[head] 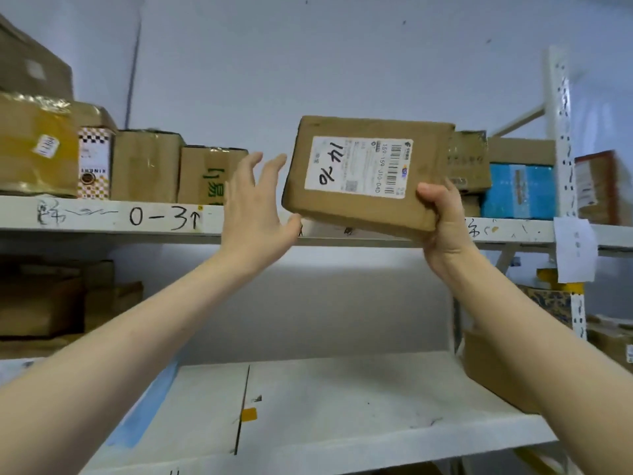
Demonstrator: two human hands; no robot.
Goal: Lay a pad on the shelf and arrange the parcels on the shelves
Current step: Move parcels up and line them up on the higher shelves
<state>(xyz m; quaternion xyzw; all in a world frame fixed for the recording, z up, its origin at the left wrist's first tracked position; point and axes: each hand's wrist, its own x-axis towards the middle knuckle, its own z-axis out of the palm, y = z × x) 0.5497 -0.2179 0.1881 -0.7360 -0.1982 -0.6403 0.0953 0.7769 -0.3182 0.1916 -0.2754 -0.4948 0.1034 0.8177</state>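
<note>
You gripped the labelled parcel [366, 173] by its 4 o'clock corner in your right hand [442, 217], left hand [257, 204] open-fingered at its 9 o'clock edge, in front of the gap between boxes [147, 166] already lining the upper shelf [102, 217], so placing it was yet undone

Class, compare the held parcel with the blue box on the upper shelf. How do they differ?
The parcel is brown cardboard; the blue box is bright blue. The parcel is tilted in the grip of the right hand, off the shelf; the blue box sits level on the upper shelf. Both are rectangular packages.
</note>
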